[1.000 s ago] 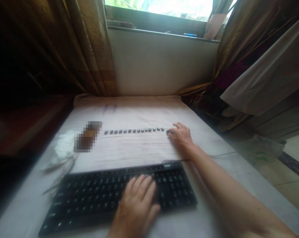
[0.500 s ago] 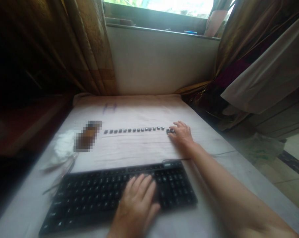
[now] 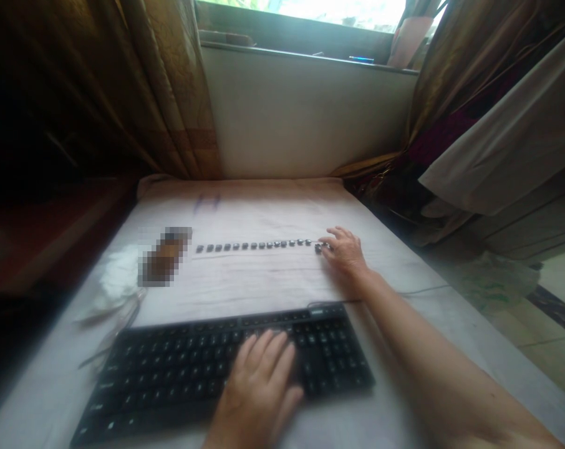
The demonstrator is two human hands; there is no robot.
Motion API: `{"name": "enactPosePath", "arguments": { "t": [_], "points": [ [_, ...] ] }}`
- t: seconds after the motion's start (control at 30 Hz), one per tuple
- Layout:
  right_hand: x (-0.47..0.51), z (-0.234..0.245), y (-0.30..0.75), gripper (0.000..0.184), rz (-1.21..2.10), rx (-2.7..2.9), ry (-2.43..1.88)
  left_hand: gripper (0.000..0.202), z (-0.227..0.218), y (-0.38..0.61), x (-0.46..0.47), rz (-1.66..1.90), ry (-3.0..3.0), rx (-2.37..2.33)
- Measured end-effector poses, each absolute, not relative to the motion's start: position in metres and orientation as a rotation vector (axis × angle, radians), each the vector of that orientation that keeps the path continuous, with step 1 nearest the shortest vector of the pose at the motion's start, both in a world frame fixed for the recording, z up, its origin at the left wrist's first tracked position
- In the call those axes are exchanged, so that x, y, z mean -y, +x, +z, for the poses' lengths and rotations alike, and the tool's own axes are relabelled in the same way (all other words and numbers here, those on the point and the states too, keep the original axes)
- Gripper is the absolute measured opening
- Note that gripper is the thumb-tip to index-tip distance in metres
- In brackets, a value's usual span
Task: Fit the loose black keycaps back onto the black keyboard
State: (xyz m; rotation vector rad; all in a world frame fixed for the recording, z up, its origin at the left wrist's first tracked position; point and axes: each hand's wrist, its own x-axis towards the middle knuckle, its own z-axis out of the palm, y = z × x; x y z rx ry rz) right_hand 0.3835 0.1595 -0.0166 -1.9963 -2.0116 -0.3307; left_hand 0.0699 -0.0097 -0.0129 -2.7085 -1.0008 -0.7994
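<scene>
Row of small dark pieces [image 3: 246, 246] stretches across the surface [image 3: 245, 284] toward nine o'clock from the nearer right hand [image 3: 342, 249], curved over its end, grip unclear; at seven o'clock, the left hand [image 3: 262, 374] lies flat on a keyboard [image 3: 170, 368].

Bright window [image 3: 305, 14] above a pale wall [image 3: 305, 118], gold-brown curtains [image 3: 170, 87] on either side, tiled floor [image 3: 537, 365] at right

No text can be read; the legends on the keyboard [image 3: 179, 368] beneath the left hand [image 3: 259, 383] are blurred.
</scene>
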Motion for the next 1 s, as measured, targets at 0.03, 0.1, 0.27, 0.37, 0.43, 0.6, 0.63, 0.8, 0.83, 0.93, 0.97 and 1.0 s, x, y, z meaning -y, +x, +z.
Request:
{"name": "enactPosePath", "arguments": {
  "t": [0.03, 0.1, 0.27, 0.37, 0.43, 0.6, 0.63, 0.8, 0.83, 0.93, 0.97, 1.0],
  "points": [
    [-0.162, -0.015, 0.386, 0.028, -0.335, 2.002, -2.009, 0.037, -0.013, 0.070, 0.010, -0.801, -2.709, 0.999],
    [-0.165, -0.013, 0.390, 0.032, -0.334, 1.998, -2.035, 0.037, -0.014, 0.070, 0.010, -0.807, -2.704, 1.003],
    [-0.167, -0.010, 0.391, 0.036, -0.274, 2.074, -2.081, 0.037, -0.012, 0.070, 0.010, -0.806, -2.698, 1.004],
    [-0.169, -0.009, 0.389, 0.035, -0.230, 2.111, -2.119, 0.036, -0.012, 0.070, 0.009, -0.817, -2.691, 0.999],
    [-0.171, -0.008, 0.388, 0.035, -0.210, 2.119, -2.146, 0.037, -0.013, 0.070, 0.009, -0.809, -2.696, 0.993],
    [-0.176, -0.004, 0.387, 0.028, -0.172, 2.139, -2.185, 0.037, -0.012, 0.068, 0.007, -0.799, -2.697, 0.992],
    [-0.177, -0.003, 0.387, 0.027, -0.163, 2.146, -2.188, 0.037, -0.012, 0.068, 0.007, -0.797, -2.695, 0.991],
    [-0.184, 0.000, 0.387, 0.022, -0.116, 2.176, -2.197, 0.037, -0.019, 0.071, 0.008, -0.824, -2.680, 0.989],
    [-0.186, 0.000, 0.387, 0.021, -0.113, 2.176, -2.197, 0.038, -0.022, 0.072, 0.008, -0.856, -2.670, 1.002],
    [-0.192, -0.001, 0.387, 0.020, -0.123, 2.165, -2.192, 0.039, -0.025, 0.073, 0.007, -0.917, -2.636, 1.021],
    [-0.194, -0.002, 0.387, 0.020, -0.131, 2.157, -2.188, 0.039, -0.024, 0.072, 0.006, -0.896, -2.639, 1.000],
    [-0.196, -0.002, 0.387, 0.020, -0.140, 2.146, -2.186, 0.038, -0.022, 0.071, 0.005, -0.863, -2.646, 0.966]
  ]
}}
